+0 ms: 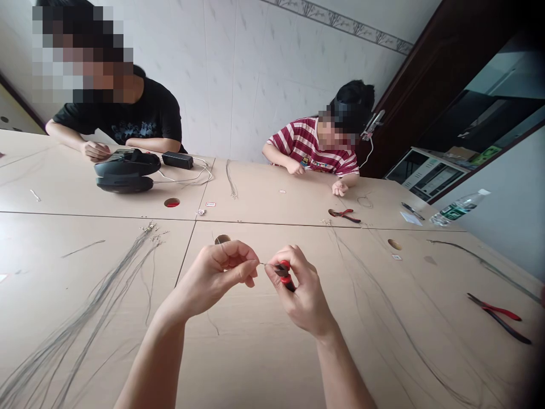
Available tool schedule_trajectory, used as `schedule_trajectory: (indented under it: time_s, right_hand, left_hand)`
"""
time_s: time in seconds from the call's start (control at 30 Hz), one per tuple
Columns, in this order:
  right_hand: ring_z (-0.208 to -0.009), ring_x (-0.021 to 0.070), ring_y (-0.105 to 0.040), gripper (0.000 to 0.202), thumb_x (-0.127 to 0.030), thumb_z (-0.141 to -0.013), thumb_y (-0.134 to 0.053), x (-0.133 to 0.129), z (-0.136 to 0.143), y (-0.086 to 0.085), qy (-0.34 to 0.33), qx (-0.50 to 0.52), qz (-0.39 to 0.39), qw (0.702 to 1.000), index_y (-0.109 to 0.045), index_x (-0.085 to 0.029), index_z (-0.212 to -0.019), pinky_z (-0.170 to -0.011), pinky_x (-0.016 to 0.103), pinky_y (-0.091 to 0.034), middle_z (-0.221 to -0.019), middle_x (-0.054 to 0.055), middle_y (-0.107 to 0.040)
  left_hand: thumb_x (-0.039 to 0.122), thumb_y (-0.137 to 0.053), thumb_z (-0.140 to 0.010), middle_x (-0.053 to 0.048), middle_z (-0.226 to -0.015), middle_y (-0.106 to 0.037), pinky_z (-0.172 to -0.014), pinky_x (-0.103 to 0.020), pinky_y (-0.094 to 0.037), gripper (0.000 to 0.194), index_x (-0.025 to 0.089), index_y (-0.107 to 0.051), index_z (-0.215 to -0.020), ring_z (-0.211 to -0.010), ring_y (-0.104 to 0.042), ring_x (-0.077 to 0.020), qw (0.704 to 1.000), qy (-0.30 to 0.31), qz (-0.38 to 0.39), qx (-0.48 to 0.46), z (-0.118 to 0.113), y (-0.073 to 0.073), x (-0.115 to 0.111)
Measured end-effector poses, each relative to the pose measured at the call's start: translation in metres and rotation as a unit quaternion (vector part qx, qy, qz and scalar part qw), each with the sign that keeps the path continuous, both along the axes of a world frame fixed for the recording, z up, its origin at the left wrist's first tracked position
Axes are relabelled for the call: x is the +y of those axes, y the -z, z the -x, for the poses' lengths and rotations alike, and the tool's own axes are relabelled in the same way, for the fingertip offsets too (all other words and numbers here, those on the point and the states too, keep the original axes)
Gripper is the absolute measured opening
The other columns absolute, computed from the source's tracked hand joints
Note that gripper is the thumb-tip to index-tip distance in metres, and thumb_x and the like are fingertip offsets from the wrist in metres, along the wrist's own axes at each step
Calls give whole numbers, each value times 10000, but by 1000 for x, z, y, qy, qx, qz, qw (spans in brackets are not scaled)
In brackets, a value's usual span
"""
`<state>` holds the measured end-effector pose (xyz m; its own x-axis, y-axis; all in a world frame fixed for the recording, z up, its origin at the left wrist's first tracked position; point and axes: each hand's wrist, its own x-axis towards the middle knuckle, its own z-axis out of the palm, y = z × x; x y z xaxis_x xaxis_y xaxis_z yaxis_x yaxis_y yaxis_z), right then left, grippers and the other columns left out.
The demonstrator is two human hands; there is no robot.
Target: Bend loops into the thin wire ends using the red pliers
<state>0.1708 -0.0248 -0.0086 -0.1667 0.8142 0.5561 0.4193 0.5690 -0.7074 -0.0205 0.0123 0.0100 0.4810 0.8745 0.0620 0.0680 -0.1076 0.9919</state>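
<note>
Near the middle of the view, my left hand [225,270] pinches a thin cord [263,263] between thumb and fingertips. My right hand [300,289] is wrapped round red-handled pliers [281,271], whose dark jaws point left. The cord's short end spans the small gap between my two hands and reaches the fingertips of my right hand near the jaws. Whether the jaws touch the cord is too small to tell. A loose part of the cord hangs below my left hand.
Bundled grey cords [106,281] lie left, more cords [383,284] right. Red-and-black pliers [500,318] rest far right, another pair [344,215] beyond my hands. Two people sit across the table [255,363]. A bottle [460,207] and a black device [125,171] stand farther back.
</note>
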Motion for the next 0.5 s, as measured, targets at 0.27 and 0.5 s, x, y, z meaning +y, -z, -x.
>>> schedule_trajectory:
  time_s: [0.27,0.5]
  right_hand:
    - [-715,137,-444,257,22,-833,-509,0,1,-1,-11,0,-2,1000,-478,-230,-868,-711,297,-374,-785,-26,-505]
    - [-759,146,-460,224,-10,-861,-509,0,1,-2,-5,10,4,1000,-486,-233,-871,-676,278,-370,-802,-18,-521]
  left_hand:
    - [338,-577,-934,10,-707,-652,-664,-218,-501,201,176,-651,-842,-678,-633,-108,1000,-1,-18,12,-3,-3,-1]
    - [364,-570,-934,2,-735,-641,-677,-244,-516,220,173,-640,-849,-693,-644,-123,999,24,3,24,-3,-2,0]
